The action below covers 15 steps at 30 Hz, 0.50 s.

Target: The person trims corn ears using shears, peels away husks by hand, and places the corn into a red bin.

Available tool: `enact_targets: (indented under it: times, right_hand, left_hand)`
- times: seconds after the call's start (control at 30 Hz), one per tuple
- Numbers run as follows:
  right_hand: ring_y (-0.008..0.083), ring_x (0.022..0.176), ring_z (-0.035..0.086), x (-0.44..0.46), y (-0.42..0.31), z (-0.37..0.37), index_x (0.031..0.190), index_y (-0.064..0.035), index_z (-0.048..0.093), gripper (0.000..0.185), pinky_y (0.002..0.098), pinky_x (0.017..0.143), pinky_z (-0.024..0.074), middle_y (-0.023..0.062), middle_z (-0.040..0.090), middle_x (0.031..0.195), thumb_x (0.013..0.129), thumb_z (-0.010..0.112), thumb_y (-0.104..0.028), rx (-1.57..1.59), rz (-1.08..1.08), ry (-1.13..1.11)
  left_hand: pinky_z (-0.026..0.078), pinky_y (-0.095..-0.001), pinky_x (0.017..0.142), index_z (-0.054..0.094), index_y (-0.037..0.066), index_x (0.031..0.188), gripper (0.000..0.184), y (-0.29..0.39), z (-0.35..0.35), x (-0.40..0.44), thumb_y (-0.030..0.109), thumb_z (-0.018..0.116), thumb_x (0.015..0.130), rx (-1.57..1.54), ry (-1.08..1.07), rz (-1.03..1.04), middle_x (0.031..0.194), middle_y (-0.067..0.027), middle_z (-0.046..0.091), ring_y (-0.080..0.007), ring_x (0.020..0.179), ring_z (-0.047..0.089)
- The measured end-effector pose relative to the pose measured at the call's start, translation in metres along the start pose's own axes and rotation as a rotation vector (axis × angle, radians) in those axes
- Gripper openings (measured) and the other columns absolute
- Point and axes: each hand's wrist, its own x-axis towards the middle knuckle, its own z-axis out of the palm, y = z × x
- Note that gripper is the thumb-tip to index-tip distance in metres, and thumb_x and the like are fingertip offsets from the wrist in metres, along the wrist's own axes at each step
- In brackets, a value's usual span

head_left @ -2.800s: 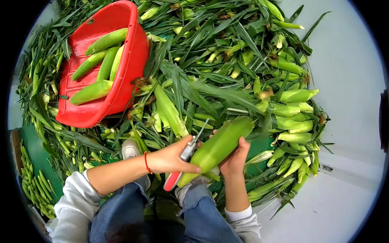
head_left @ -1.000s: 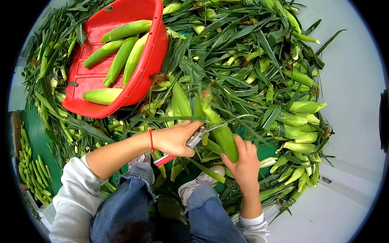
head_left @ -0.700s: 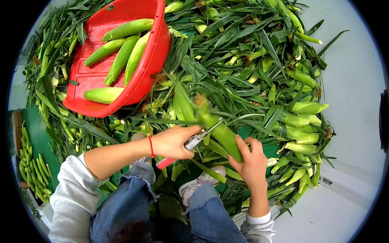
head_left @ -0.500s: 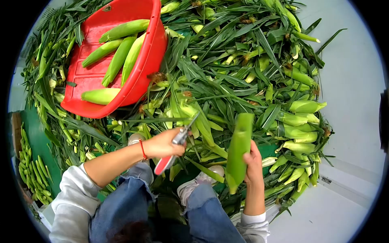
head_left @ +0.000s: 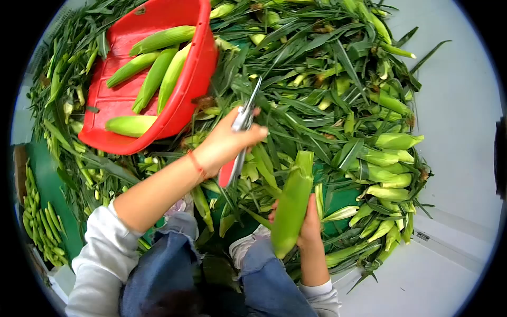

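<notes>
a green ear of corn (head_left: 292, 208) stands aslant just below and right of the frame's centre, its blunt end toward the top and its tapering end toward the bottom. the right hand (head_left: 310, 227) grips it from beneath, thumb along one side and fingertips showing at the other. near the centre, the left hand (head_left: 224, 142) is wrapped around shears (head_left: 243, 120), red handle low, metal blades pointing to the top of the frame; a red band (head_left: 195, 162) circles that wrist. behind the hands spreads a heap of leaves and stalks (head_left: 301, 113). a red tub (head_left: 194, 100) in the upper left holds five ears. more ears (head_left: 388, 158) lie bunched at the right, beside a pale wall (head_left: 454, 137). at the lower left, slim green pieces (head_left: 45, 230) are piled on green flooring (head_left: 55, 174). blue jeans (head_left: 158, 272) fill the bottom centre.
</notes>
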Motion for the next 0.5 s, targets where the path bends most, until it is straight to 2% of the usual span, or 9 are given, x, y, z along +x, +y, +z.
enact_targets:
  times: [0.07, 0.1, 0.17, 0.23, 0.3, 0.33, 0.4, 0.47, 0.5]
  right_hand:
    - [0.0267, 0.093, 0.059, 0.024, 0.013, 0.011, 0.117, 0.0001, 0.046, 0.067, 0.0398, 0.081, 0.0483, 0.0148, 0.056, 0.109, 0.092, 0.028, -0.059, 0.04, -0.143, 0.186]
    - [0.0266, 0.096, 0.057, 0.024, 0.013, 0.01, 0.116, 0.0012, 0.047, 0.067, 0.0405, 0.084, 0.047, 0.0142, 0.055, 0.112, 0.092, 0.029, -0.059, 0.063, -0.256, 0.334]
    - [0.0283, 0.119, 0.045, 0.012, 0.001, 0.047, 0.131, -0.0006, 0.036, 0.065, 0.0424, 0.099, 0.0378, 0.0132, 0.04, 0.136, 0.093, 0.039, -0.052, -0.108, -0.34, 0.223]
    - [0.0299, 0.132, 0.032, -0.002, -0.001, 0.066, 0.136, -0.0052, 0.036, 0.059, 0.0434, 0.106, 0.0275, 0.0138, 0.023, 0.147, 0.093, 0.045, -0.044, -0.374, -0.591, -0.111]
    - [0.0291, 0.136, 0.026, -0.018, -0.027, 0.058, 0.134, -0.0089, 0.043, 0.049, 0.0423, 0.11, 0.019, 0.0133, 0.028, 0.146, 0.091, 0.051, -0.032, -0.49, -0.478, -0.437]
    - [0.0247, 0.135, 0.029, -0.009, -0.038, 0.029, 0.128, -0.0113, 0.051, 0.042, 0.0365, 0.109, 0.0209, 0.009, 0.036, 0.143, 0.086, 0.057, -0.013, -0.797, -0.675, -0.382]
    - [0.0162, 0.106, 0.054, -0.001, -0.041, -0.026, 0.117, -0.0085, 0.057, 0.031, 0.0299, 0.091, 0.0419, 0.006, 0.054, 0.124, 0.086, 0.059, -0.012, -0.674, -0.55, 0.411]
    - [0.0126, 0.087, 0.054, 0.013, -0.056, -0.13, 0.109, -0.0073, 0.056, 0.023, 0.0258, 0.078, 0.0444, 0.0037, 0.059, 0.104, 0.089, 0.058, -0.018, -0.206, -0.794, 0.748]
    - [0.013, 0.085, 0.054, 0.008, -0.076, -0.161, 0.11, -0.0049, 0.053, 0.028, 0.0264, 0.077, 0.0444, 0.003, 0.058, 0.099, 0.089, 0.059, -0.022, -0.235, -0.773, 0.98]
  left_hand:
    - [0.046, -0.0253, 0.074, 0.038, 0.009, 0.127, 0.056, -0.018, 0.001, -0.027, 0.013, 0.069, 0.081, 0.029, -0.081, -0.011, 0.105, -0.0046, 0.056, -0.0116, 0.092, 0.055]
    - [0.048, -0.0303, 0.083, 0.031, 0.004, 0.13, 0.066, -0.036, 0.002, -0.056, 0.006, 0.071, 0.077, -0.105, -0.215, -0.048, 0.119, -0.0097, 0.047, -0.0171, 0.106, 0.051]
    - [0.046, -0.0341, 0.089, 0.029, 0.004, 0.131, 0.072, -0.048, 0.0, -0.07, 0.005, 0.073, 0.074, -0.101, -0.278, -0.058, 0.124, -0.01, 0.045, -0.0185, 0.111, 0.049]
    - [0.04, -0.0343, 0.096, 0.031, 0.003, 0.132, 0.079, -0.058, -0.004, -0.086, 0.006, 0.076, 0.068, 0.002, -0.247, 0.065, 0.124, -0.0082, 0.047, -0.0181, 0.113, 0.048]
    - [0.046, -0.0329, 0.088, 0.034, 0.003, 0.133, 0.075, -0.034, -0.032, -0.099, 0.016, 0.074, 0.07, -0.211, -0.278, -0.106, 0.121, -0.0099, 0.05, -0.0193, 0.107, 0.053]
    - [0.05, -0.0329, 0.082, 0.036, 0.002, 0.131, 0.074, -0.04, -0.051, -0.105, 0.026, 0.073, 0.072, -0.333, -0.159, 0.0, 0.12, -0.0109, 0.05, -0.02, 0.102, 0.056]
    - [0.05, -0.0343, 0.078, 0.036, 0.003, 0.132, 0.066, -0.016, -0.068, -0.102, 0.04, 0.059, 0.082, -0.652, -0.223, 0.204, 0.119, -0.0126, 0.05, -0.0219, 0.1, 0.056]
    - [0.049, -0.0353, 0.079, 0.035, 0.001, 0.133, 0.057, 0.027, -0.068, -0.097, 0.04, 0.047, 0.092, -0.668, -0.099, 0.391, 0.124, -0.0148, 0.048, -0.0237, 0.104, 0.054]
    - [0.047, -0.035, 0.083, 0.034, 0.0, 0.133, 0.053, 0.038, -0.081, -0.091, 0.033, 0.046, 0.094, -0.642, 0.008, 0.449, 0.129, -0.0164, 0.045, -0.0243, 0.108, 0.052]
